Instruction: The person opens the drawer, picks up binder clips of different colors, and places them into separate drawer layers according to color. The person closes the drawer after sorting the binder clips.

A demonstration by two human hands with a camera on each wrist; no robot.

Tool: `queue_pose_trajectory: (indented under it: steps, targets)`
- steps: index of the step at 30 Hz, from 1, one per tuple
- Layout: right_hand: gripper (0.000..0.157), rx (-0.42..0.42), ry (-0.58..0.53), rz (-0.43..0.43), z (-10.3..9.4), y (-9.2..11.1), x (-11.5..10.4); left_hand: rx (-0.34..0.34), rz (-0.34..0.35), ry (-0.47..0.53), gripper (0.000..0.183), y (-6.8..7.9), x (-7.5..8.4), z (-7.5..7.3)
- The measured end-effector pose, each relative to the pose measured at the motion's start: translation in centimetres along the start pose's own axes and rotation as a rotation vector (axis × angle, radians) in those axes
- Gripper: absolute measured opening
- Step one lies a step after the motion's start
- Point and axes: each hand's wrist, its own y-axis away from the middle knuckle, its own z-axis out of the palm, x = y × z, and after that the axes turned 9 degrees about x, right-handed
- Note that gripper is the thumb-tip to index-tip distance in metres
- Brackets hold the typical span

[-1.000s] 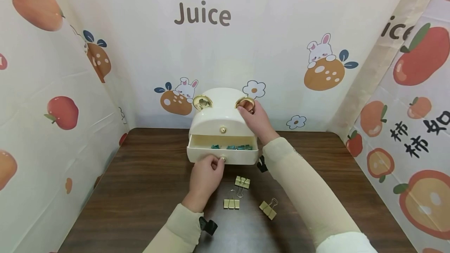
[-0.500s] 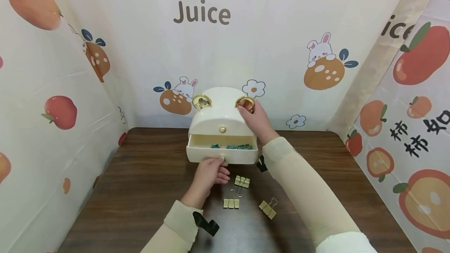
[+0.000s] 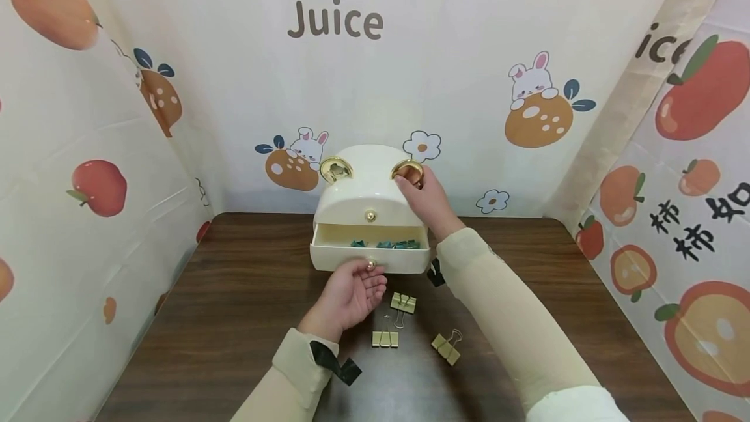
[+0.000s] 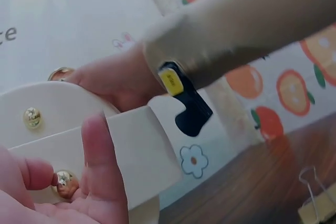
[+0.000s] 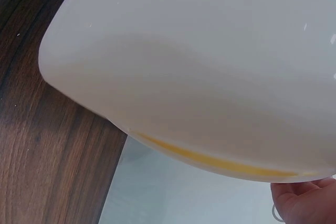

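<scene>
A white two-drawer storage box (image 3: 369, 194) with gold-rimmed round ears stands at the back of the table. Its lower drawer (image 3: 328, 259) is pulled out, showing several teal binder clips (image 3: 398, 244) inside. My left hand (image 3: 351, 292) is palm up in front of it, fingers loosely extended. In the left wrist view the thumb touches the lower drawer's gold knob (image 4: 65, 183). My right hand (image 3: 430, 200) grips the box's right ear (image 3: 408, 171), thumb in front. The right wrist view shows only some fingers (image 5: 307, 203) at the box's edge.
Three gold binder clips, a back one (image 3: 403, 303), a left one (image 3: 385, 339) and a right one (image 3: 446, 349), lie on the dark wooden table (image 3: 246, 318). The upper drawer with its gold knob (image 3: 370, 215) is closed. A fruit-print cloth (image 3: 234, 83) hangs close behind the box.
My left hand has loosened its pinch on the lower drawer knob and rolled palm up, fingers spreading. The drawer stays out. My right hand keeps its hold on the ear.
</scene>
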Motion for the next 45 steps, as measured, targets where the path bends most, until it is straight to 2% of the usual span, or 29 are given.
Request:
queue_pose_trajectory:
  steps: [8,11,21,27,38,45]
  targets:
    - [0.069,-0.005,0.012,0.03,0.0,-0.1,0.1,-0.133,-0.14,0.165,0.028,-0.1,0.5,-0.2]
    - [0.069,-0.005,0.015,0.034,0.1,-0.2,0.1,-0.159,-0.157,0.185,0.031,-0.1,0.5,-0.1]
    - [0.071,-0.01,0.021,0.038,-0.1,0.0,0.0,-0.138,-0.124,0.172,0.034,-0.7,0.6,0.5]
    - [0.067,-0.004,0.019,0.022,-0.1,0.0,0.0,-0.114,-0.106,0.157,0.034,-1.4,1.1,0.5]
    - [0.064,0.005,0.022,-0.02,-0.1,-0.2,0.1,-0.118,-0.055,0.089,0.034,-3.3,1.9,0.3]
    - [0.061,0.012,0.028,-0.048,-0.2,-0.2,0.1,-0.084,-0.024,0.029,0.034,-4.5,2.4,0.1]
